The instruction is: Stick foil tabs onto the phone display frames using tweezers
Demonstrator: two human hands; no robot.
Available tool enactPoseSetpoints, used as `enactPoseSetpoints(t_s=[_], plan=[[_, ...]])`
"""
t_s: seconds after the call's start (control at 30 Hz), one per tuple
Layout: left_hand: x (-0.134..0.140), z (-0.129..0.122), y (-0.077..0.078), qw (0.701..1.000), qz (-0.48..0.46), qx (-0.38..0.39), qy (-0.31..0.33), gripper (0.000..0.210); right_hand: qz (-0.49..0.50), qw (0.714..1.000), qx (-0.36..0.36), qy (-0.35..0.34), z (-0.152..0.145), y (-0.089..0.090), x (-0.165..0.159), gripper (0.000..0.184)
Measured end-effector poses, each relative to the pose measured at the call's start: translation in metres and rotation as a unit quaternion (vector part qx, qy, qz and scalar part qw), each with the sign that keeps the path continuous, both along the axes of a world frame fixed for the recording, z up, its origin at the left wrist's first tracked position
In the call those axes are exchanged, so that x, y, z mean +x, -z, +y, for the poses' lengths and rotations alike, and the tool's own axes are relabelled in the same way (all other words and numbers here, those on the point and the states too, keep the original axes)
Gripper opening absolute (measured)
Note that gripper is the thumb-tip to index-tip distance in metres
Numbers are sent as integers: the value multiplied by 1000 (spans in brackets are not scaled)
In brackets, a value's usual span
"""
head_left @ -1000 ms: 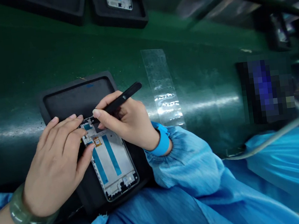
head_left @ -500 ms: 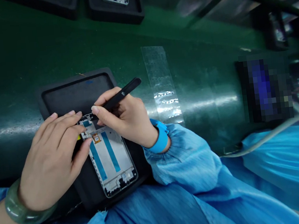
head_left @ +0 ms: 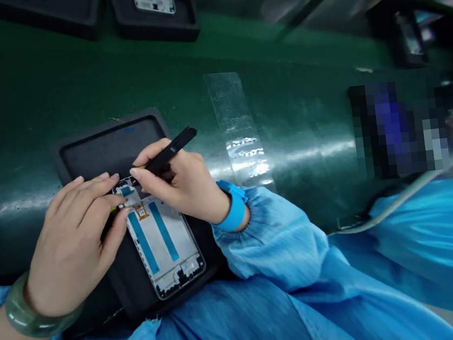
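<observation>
A phone frame point(head_left: 165, 242) with a silver inner plate, blue strips and a small orange flex connector lies tilted on black foam. My left hand point(head_left: 73, 225) has its bent fingers and thumb on the frame's upper left edge, holding it. A small yellow piece point(head_left: 115, 209) peeks out between the index finger and thumb; most of it is hidden. In my right hand point(head_left: 174, 184) are black tweezers point(head_left: 175, 147), gripped like a pen. Their tips, covered by the fingers, point down at the frame's top end.
A black foam tray point(head_left: 105, 145) lies beneath the frame's top. Further back are another tray point(head_left: 157, 33) with a similar phone frame point(head_left: 156, 2) and a second black tray point(head_left: 49, 18). A clear plastic strip point(head_left: 237, 119) lies right of my hands. A pale cable point(head_left: 398, 207) runs at the right.
The whole view has shifted slightly, so the hands and frame appear a little further left. Both hands keep nearly the same hold, the tweezers still at the frame's top end.
</observation>
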State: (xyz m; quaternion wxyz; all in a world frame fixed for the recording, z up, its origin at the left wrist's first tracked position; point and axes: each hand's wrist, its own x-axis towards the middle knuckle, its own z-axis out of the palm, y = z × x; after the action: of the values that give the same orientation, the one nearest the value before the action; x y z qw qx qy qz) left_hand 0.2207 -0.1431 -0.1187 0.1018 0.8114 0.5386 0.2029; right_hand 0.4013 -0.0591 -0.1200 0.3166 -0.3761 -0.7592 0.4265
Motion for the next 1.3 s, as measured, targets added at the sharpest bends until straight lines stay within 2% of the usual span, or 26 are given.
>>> enactPoseSetpoints(t_s=[0.3, 0.57, 0.7, 1.0, 1.2, 1.3], plan=[[1, 0, -4, 1000, 3, -13, -3, 15, 4, 1000, 21, -8, -3, -4, 1, 10], [0, -1, -2, 1000, 8, -13, -2, 16, -2, 1000, 1, -9, -3, -5, 0, 13], [1, -1, -2, 1000, 7, -11, -3, 17, -11, 1000, 13, -11, -3, -5, 1, 13], [1, -1, -1, 1000, 10, -8, 1, 17, -14, 991, 123, -46, -4, 0, 2, 12], [2, -1, -1, 1000, 4, -10, -3, 16, -86, 969, 211, -98, -12, -1, 5, 12], [2, -1, -1, 1000, 5, -16, -2, 14, -90, 957, 255, -104, -13, -1, 7, 11]])
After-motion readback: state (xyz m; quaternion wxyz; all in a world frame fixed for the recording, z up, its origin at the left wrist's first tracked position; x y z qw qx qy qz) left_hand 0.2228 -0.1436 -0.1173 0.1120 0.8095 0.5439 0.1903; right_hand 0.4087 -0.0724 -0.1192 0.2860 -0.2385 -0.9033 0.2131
